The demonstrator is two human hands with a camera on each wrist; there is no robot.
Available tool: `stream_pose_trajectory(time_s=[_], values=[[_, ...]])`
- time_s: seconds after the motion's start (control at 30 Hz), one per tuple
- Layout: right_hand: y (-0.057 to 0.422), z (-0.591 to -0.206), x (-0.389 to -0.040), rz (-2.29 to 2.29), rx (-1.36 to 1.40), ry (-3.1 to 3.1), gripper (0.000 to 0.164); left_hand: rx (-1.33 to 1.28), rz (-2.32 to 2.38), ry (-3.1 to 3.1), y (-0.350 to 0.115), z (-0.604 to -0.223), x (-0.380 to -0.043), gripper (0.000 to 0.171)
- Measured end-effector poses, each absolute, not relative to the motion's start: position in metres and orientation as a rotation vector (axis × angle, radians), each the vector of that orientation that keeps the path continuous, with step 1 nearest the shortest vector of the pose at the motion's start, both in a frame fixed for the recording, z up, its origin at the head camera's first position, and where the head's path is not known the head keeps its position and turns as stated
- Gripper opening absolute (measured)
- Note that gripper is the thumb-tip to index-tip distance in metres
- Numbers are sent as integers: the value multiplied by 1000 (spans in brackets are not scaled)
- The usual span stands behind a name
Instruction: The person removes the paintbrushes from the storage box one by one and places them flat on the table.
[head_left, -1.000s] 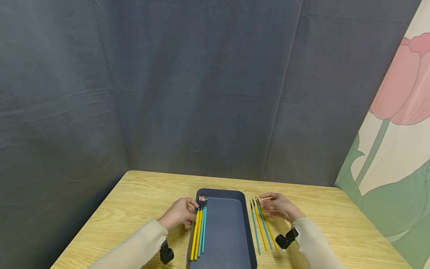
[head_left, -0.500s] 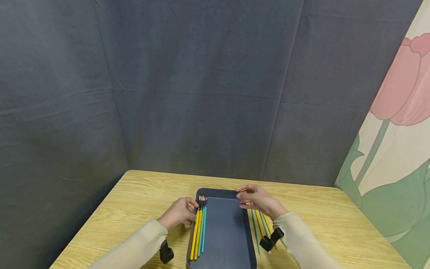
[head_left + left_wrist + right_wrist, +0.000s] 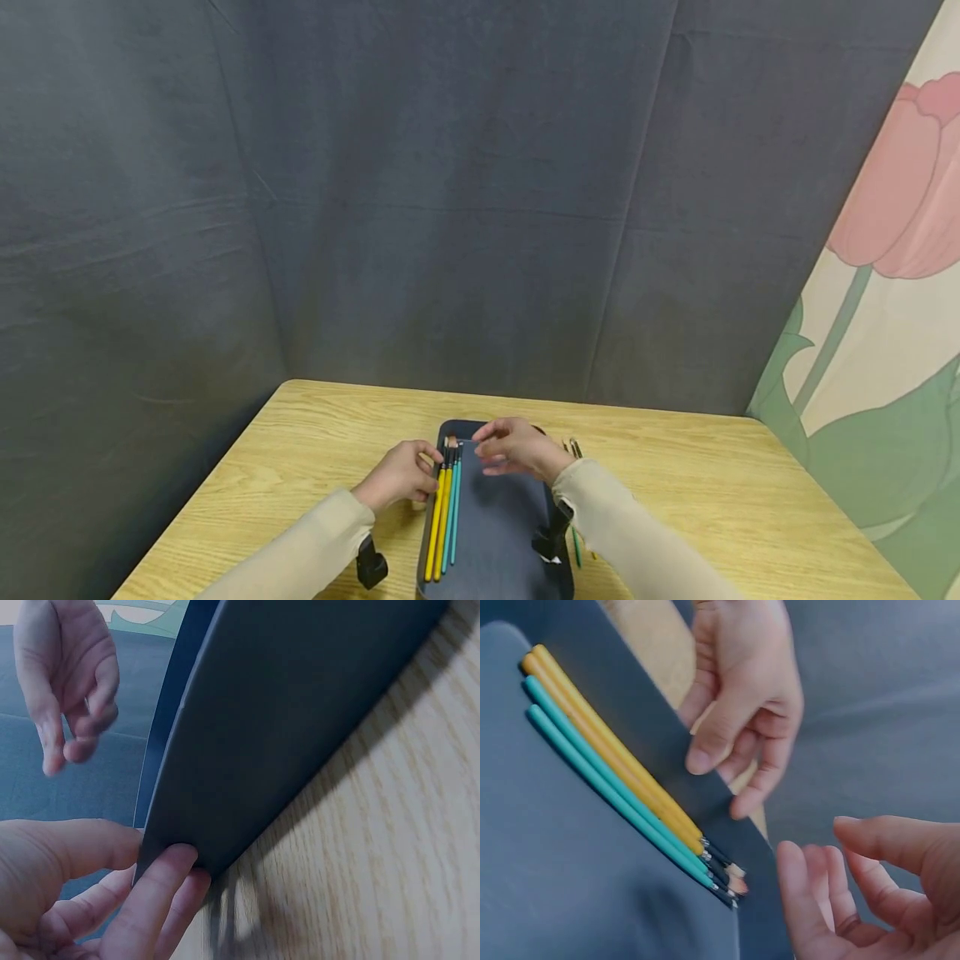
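In the head view my left hand (image 3: 401, 475) is at the left rim of a dark blue-grey rectangular tray (image 3: 487, 554). It pinches that rim, thumb over the edge and fingers against the outer wall (image 3: 247, 720), as the left wrist view shows. Two yellow paintbrushes (image 3: 615, 742) and two teal paintbrushes (image 3: 607, 784) lie side by side in the tray along its left wall, bristles toward the far end. Over the tray's far part hovers my right hand (image 3: 517, 447), holding nothing, its fingers loosely bent and apart from the brushes.
More paintbrushes (image 3: 576, 450) lie on the wooden table (image 3: 712, 475) right of the tray, mostly hidden by my right sleeve (image 3: 622, 525). A dark grey curtain (image 3: 450, 208) hangs behind the table, and a panel with a tulip pattern (image 3: 885, 333) stands at the right.
My right hand has moved left from the brushes on the table, across the right rim, to above the tray. My left hand has stayed at the left rim.
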State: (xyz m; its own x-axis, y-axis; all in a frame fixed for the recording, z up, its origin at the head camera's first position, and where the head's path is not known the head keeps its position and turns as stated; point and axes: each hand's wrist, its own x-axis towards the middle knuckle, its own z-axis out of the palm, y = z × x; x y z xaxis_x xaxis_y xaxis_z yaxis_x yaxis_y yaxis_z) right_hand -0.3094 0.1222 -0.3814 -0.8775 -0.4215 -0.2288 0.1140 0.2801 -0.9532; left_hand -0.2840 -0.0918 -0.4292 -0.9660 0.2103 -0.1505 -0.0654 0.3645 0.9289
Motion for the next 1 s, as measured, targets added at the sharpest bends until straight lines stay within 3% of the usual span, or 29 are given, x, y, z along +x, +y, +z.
stream_pose_trajectory(time_s=[0.37,1.0], values=[[90,-406,-313,-1469,-179,2218,22,146,1628,2384,-92,-427,-283,36],[78,-432,-322,-1411,-82,2353,17,157,1628,2382,-93,-429,-284,36]])
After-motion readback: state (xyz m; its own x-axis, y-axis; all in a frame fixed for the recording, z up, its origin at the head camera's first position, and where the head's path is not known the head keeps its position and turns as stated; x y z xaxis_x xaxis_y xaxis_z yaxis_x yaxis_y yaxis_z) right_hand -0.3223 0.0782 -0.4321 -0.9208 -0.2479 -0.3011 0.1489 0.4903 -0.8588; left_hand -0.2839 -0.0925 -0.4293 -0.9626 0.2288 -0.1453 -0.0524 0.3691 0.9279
